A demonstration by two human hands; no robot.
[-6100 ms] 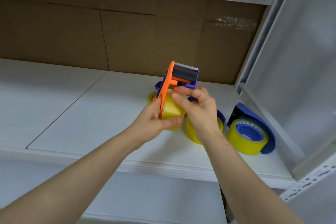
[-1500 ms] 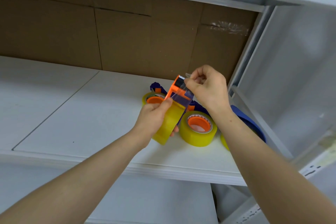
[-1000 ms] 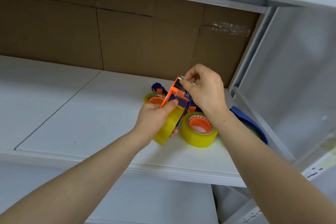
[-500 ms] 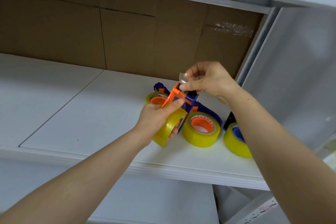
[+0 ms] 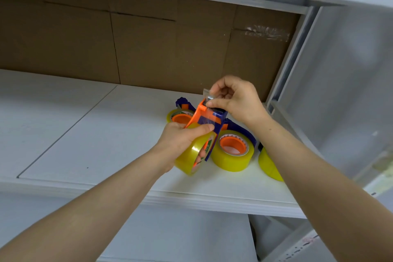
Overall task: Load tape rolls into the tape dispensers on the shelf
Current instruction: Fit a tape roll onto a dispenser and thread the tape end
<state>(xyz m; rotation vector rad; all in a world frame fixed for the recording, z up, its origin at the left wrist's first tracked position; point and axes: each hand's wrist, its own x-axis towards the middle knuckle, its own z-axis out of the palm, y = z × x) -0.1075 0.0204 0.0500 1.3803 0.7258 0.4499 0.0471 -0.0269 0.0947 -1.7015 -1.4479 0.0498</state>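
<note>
My left hand (image 5: 180, 140) grips an orange and blue tape dispenser (image 5: 209, 118) loaded with a yellow tape roll (image 5: 192, 158), held above the white shelf (image 5: 106, 134). My right hand (image 5: 236, 99) pinches the clear free end of the tape (image 5: 206, 94) at the dispenser's cutter end. A strip of tape runs from the roll up across the dispenser's front.
Three more yellow rolls sit in dispensers on the shelf: one behind (image 5: 179, 116), one with an orange core (image 5: 232, 151) beside my left hand, one (image 5: 269, 165) partly hidden by my right forearm. Brown cardboard (image 5: 148, 49) backs the shelf; a grey upright (image 5: 291, 53) bounds it on the right.
My right hand has pulled the tape end up over the cutter and now pinches it slightly higher. My left hand keeps its grip on the dispenser, which has hardly moved.
</note>
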